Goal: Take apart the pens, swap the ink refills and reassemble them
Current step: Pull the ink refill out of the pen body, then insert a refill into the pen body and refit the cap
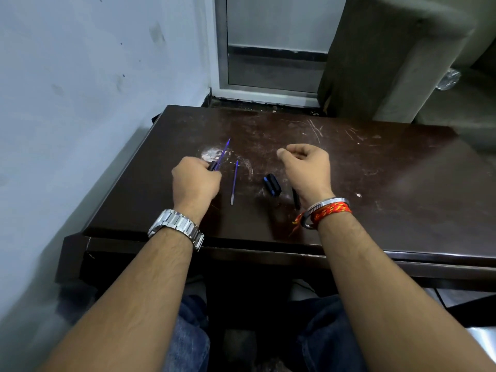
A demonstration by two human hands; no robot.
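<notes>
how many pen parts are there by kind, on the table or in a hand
Blue ink refills: 2, one held in the left hand at, one lying on the table at
Black and blue pen pieces: 2, side by side at
Black barrel part: 1, partly hidden under the right hand, at
Total: 5

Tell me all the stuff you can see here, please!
Table: 1, dark brown, scratched, in front of the person.
Refill: 1, blue, lying loose between the hands.
Pen: 1, blue refill sticking out of a black part, in the left hand.
Caps: a pair, black and blue, beside the right hand.
Barrel: 1, black, under the right wrist.
Left hand: watch, shut on pen.
Right hand: bracelets, curled, contents hidden.
</notes>
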